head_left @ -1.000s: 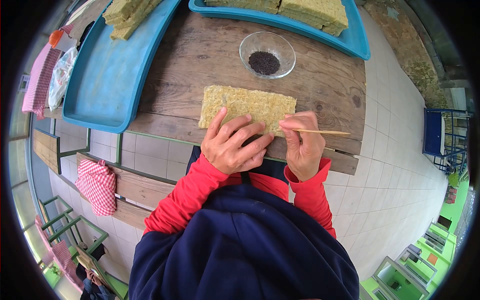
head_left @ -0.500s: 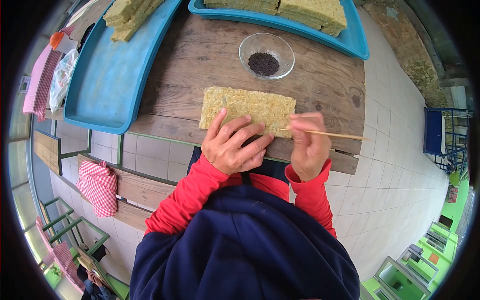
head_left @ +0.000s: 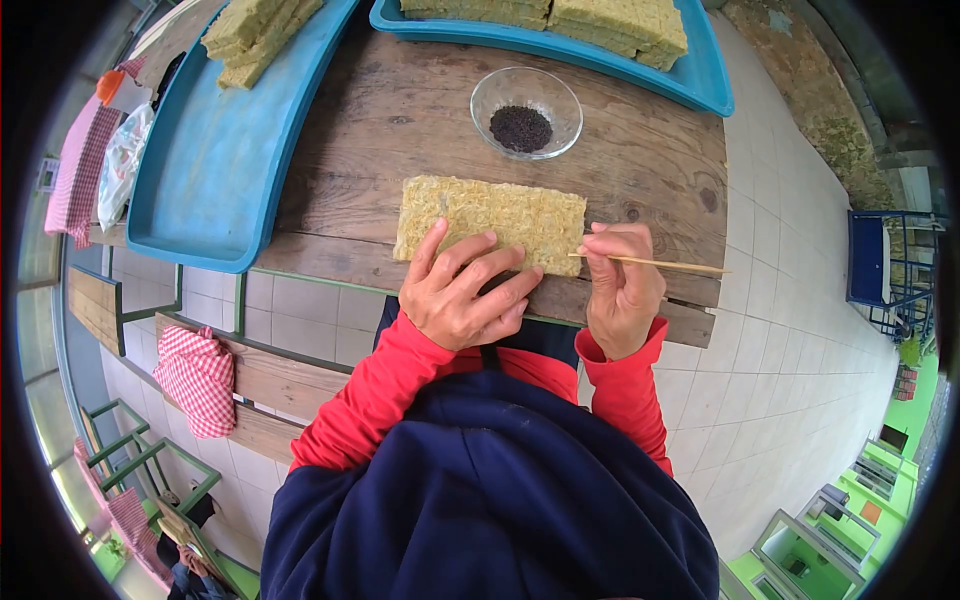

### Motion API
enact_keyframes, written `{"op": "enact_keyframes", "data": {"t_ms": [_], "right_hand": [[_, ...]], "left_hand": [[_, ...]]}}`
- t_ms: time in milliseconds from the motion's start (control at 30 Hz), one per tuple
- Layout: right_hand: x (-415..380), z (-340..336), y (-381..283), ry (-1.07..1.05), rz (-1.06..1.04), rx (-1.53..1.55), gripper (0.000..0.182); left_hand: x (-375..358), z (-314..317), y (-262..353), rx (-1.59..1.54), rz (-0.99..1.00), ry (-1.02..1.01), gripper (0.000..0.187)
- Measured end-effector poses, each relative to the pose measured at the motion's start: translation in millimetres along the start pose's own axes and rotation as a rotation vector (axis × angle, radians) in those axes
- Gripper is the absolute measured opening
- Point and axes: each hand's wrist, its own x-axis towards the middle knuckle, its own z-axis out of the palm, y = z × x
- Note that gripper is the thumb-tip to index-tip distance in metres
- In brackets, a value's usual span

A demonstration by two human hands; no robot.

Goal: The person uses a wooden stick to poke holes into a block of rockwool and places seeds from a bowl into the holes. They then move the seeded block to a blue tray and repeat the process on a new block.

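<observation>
Pale floor tiles [head_left: 770,300] are spread wide around the wooden table [head_left: 400,130], its planks scuffed and knotted. Up on it, two trays: the left blue tray [head_left: 200,180] is topped at its far end by stacked yellowish slabs [head_left: 250,40], while the far blue tray [head_left: 715,85] is loaded with more. Down by the near edge, the single fibrous slab [head_left: 490,205] is laid flat on the planks. Across its near side the left hand [head_left: 465,290] is placed, palm down, fingers spread, nothing gripped. Just off the right end, the right hand [head_left: 625,290] is closed to a pinch, the thin wooden stick [head_left: 675,265] held between thumb and fingers. Beyond the slab, the glass bowl [head_left: 562,100] is set apart from both hands. Leftward the stick is pointed, at the slab's right end; whether contact is made cannot be told. Smallest of all, dark grains [head_left: 521,129] are gathered at the bowl's bottom.
</observation>
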Motion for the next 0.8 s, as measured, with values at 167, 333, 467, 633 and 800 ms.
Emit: {"op": "enact_keyframes", "data": {"t_ms": [167,333,467,633,800], "right_hand": [[1.4,0.9,0.5,-0.036,-0.039,-0.049,0.010],[1.6,0.9,2.2,-0.049,-0.045,-0.052,0.009],[2.0,0.8,-0.2,-0.042,-0.021,-0.083,0.008],[1.4,1.7,3.2,-0.050,-0.055,-0.105,0.007],[2.2,1.1,0.3,-0.053,-0.035,-0.109,0.007]], "left_hand": [[-0.4,0.2,-0.1,-0.002,-0.006,-0.003,0.024],[-0.2,-0.4,-0.4,-0.007,-0.006,-0.006,0.024],[-0.5,-0.8,-0.5,-0.008,-0.004,-0.012,0.024],[-0.4,-1.1,-0.5,-0.024,-0.014,-0.024,0.025],[0.3,-1.7,-0.3,-0.033,-0.017,-0.027,0.025]]}}
